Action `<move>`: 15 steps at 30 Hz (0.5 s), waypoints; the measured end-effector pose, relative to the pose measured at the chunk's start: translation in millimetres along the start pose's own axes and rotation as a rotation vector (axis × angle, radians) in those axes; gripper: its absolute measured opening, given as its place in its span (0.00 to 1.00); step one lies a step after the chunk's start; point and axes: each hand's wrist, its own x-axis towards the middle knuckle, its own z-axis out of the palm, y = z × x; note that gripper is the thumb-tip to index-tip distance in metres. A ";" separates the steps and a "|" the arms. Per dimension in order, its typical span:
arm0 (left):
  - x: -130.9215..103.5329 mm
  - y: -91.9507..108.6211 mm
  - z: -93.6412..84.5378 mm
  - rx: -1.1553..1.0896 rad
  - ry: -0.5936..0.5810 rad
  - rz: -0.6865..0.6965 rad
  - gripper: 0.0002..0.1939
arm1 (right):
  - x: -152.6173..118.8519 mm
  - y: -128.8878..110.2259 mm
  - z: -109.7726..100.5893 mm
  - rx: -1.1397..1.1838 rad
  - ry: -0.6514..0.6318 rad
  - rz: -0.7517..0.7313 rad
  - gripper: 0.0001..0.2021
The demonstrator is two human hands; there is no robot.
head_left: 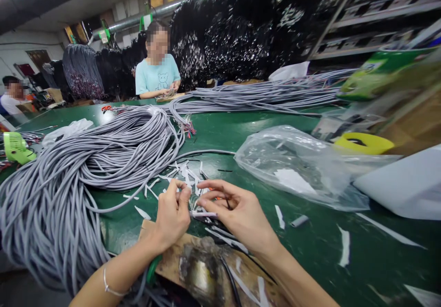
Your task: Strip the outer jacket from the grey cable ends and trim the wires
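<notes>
Fingers of both hands meet just above the near edge of the green table (310, 270), over a worn wooden board (179, 261) that lies directly under the wrists. The left hand (174, 215) is curled, thumb and forefinger pinched on a short white strip (204, 214); the right hand (237, 213) closes on the same strip from the other side, its fingertips touching the left's. The strip's long axis runs left to right between the two hands, roughly level with the board's far edge. Both hands are equally near it, since each grips one end.

Beyond the board, white offcuts (182, 171) lie scattered on the table, and to the board's left a thick bundle of grey cables (86, 173) sweeps round from the far side towards the person. A thin dark wire (203, 152) leads from that bundle towards the hands; whether it ends inside the right hand's grip is hard to tell, as the fingers cover that spot. To the board's right and farther off sits a clear plastic bag (292, 164), with a yellow tape roll (363, 142) behind it.

Across the table from the board, a second person in a light blue shirt (156, 77) works with their own hands. Dark strands on the board under the right wrist are blurred and partly hidden
</notes>
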 end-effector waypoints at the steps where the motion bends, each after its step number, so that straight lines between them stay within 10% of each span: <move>1: 0.0 0.0 -0.3 0.002 0.016 -0.007 0.10 | 0.2 -0.1 -0.4 -0.014 0.030 -0.018 0.12; 9: -2.7 3.3 1.5 0.012 -0.033 0.032 0.10 | 0.3 1.9 3.0 -0.089 -0.077 0.013 0.17; 15: -2.0 3.6 1.5 0.016 -0.027 0.020 0.12 | -4.3 5.1 -2.1 -0.393 0.397 -0.367 0.07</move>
